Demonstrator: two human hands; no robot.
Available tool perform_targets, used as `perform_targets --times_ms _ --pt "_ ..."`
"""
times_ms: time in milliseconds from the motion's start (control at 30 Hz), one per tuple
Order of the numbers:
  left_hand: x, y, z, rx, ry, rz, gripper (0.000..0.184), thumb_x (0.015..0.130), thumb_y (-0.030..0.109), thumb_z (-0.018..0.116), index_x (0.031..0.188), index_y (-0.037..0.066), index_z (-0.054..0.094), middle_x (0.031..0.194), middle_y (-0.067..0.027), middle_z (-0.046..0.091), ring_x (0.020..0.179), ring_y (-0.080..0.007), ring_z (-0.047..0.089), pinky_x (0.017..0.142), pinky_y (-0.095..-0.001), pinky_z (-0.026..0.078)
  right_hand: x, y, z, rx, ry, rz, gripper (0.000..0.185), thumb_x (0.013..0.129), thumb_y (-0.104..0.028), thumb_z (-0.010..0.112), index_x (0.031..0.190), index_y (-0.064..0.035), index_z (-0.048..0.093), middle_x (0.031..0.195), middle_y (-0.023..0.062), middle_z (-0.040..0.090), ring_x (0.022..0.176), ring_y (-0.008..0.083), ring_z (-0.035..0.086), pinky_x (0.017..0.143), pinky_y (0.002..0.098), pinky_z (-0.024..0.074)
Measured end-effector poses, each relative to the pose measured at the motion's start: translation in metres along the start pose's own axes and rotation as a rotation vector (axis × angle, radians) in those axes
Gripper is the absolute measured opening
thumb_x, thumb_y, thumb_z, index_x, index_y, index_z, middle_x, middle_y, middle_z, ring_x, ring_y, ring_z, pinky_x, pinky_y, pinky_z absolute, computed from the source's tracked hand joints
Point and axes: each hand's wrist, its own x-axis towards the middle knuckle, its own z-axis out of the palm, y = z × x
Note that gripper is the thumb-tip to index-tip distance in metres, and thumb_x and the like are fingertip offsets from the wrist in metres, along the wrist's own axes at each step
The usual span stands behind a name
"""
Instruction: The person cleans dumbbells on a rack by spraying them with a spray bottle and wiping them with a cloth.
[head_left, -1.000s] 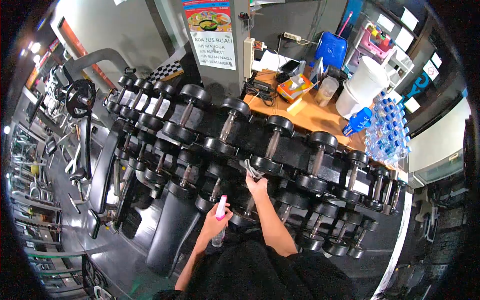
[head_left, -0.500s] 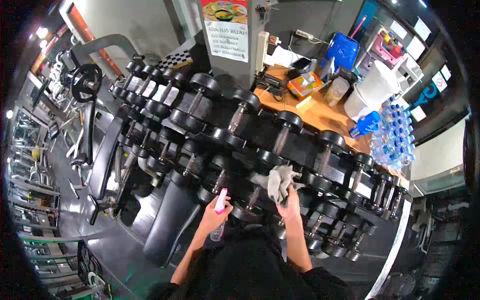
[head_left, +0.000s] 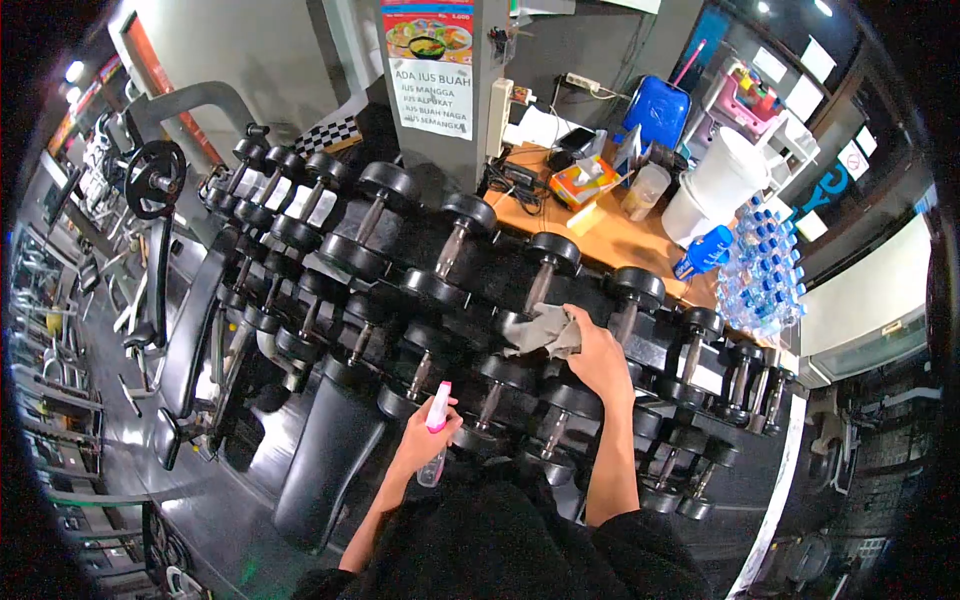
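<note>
My left hand (head_left: 430, 440) is wrapped round a spray bottle (head_left: 438, 408) with a white and pink head and a clear body below. In my right hand (head_left: 600, 355) is a crumpled grey cloth (head_left: 545, 332). The cloth lies against the near head of an upper-row dumbbell (head_left: 541, 285), partly covering it. Black round-headed dumbbells with metal handles fill the rack around both hands. Below the cloth, a lower-row dumbbell (head_left: 490, 402) sits between my two hands.
A padded black bench (head_left: 325, 455) stands left of my left hand. Behind the rack, a wooden counter (head_left: 620, 245) carries a blue bottle (head_left: 704, 252), white buckets (head_left: 725, 180) and many water bottles (head_left: 762, 270). A pillar with a menu sign (head_left: 432, 95) rises behind.
My right hand has moved forward and up with the cloth, which now meets an upper-row dumbbell's head. The left hand still holds the spray bottle. The view has shifted slightly.
</note>
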Motion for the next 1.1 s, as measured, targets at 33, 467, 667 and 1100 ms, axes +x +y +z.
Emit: perform_targets --times_ms 33,467,667,1100 --pt "0.0 -0.001 -0.001 -0.005 0.005 0.006 0.029 0.082 0.003 0.064 0.109 0.003 0.053 0.078 0.0002 0.058 0.057 -0.006 0.053 0.05 -0.0227 0.046 0.003 -0.004 0.001 -0.023 0.013 0.032 0.062 0.066 0.0 0.055 0.126 -0.0134 0.045 0.101 0.02 0.062 0.096 0.0391 0.057 0.085 0.045 0.0455" --pt "0.011 -0.007 -0.008 -0.027 0.025 -0.021 0.03 0.082 0.004 0.064 0.11 0.002 0.053 0.077 -0.0006 0.059 0.054 -0.006 0.052 0.049 -0.0224 0.044 0.014 0.026 0.134 -0.128 0.146 -0.233 0.084 0.073 -0.03 0.068 0.143 -0.0125 0.025 0.144 0.0239 0.02 0.134 0.0437 0.018 0.108 0.0564 0.016" --pt "0.016 -0.005 0.003 0.021 -0.059 -0.033 0.03 0.082 0.006 0.064 0.11 0.002 0.053 0.077 0.0001 0.059 0.056 -0.0053 0.052 0.05 -0.0225 0.044 0.03 0.04 0.126 0.06 0.211 -0.228 0.078 0.077 -0.022 0.068 0.142 -0.0103 0.026 0.145 0.0258 0.021 0.129 0.0418 0.031 0.105 0.0447 0.0307" --pt "0.019 -0.004 0.006 0.031 -0.035 -0.012 0.028 0.082 0.005 0.064 0.108 0.003 0.054 0.074 0.0022 0.057 0.058 -0.0047 0.051 0.051 -0.0215 0.043 0.061 0.049 0.119 0.865 0.321 0.093 0.033 0.086 -0.014 0.061 0.118 -0.0084 0.056 0.105 0.0098 0.063 0.094 0.0168 0.061 0.082 0.0306 0.0482"
